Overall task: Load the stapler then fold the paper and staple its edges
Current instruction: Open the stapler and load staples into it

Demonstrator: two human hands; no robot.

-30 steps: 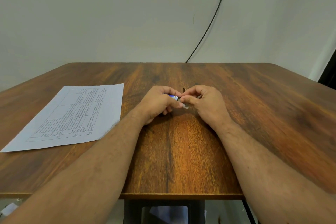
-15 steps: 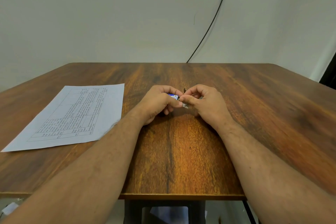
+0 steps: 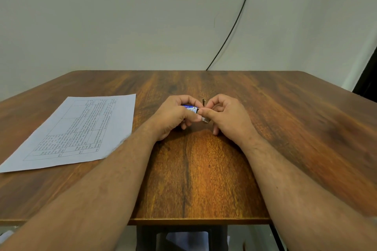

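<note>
My left hand (image 3: 175, 116) grips a small blue and white staple box (image 3: 190, 108) above the middle of the wooden table (image 3: 204, 179). My right hand (image 3: 226, 116) pinches the box's open white end (image 3: 205, 119) between thumb and forefinger. A thin dark upright piece (image 3: 203, 102) shows just behind the fingertips; what it is I cannot tell. A printed sheet of paper (image 3: 75, 130) lies flat on the table to the left of my hands. The stapler itself is hidden or not in view.
A black cable (image 3: 234, 26) runs down the pale wall to the table's far edge. Below the near edge stands a dark table frame (image 3: 181, 236). A dark strip (image 3: 367, 75) lies at the far right.
Both hands stay together on the small box with only slight finger movement. The paper has not moved.
</note>
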